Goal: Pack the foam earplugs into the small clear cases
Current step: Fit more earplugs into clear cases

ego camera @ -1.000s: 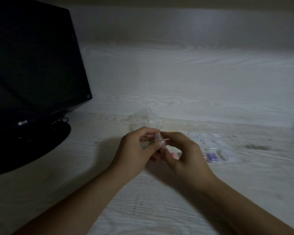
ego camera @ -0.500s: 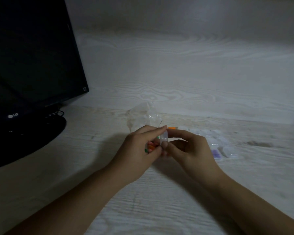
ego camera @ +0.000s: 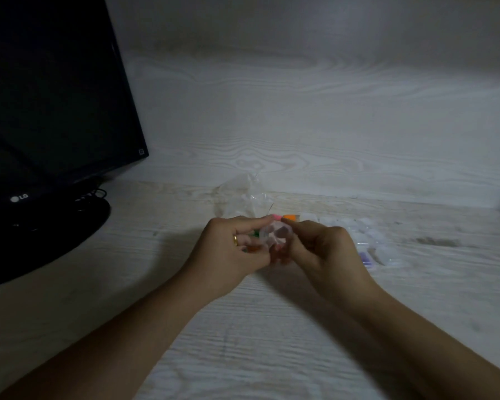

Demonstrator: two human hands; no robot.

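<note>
Both hands are pinching one small clear case (ego camera: 275, 235) just above the bench (ego camera: 243, 342): left hand (ego camera: 231, 252) and right hand (ego camera: 326, 249) grip opposite sides. More clear cases (ego camera: 367, 238) sit to the right.

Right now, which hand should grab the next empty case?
Probably right. The right hand is beside the empty cases; the left hand is farther off, though both grip the held case.
</note>
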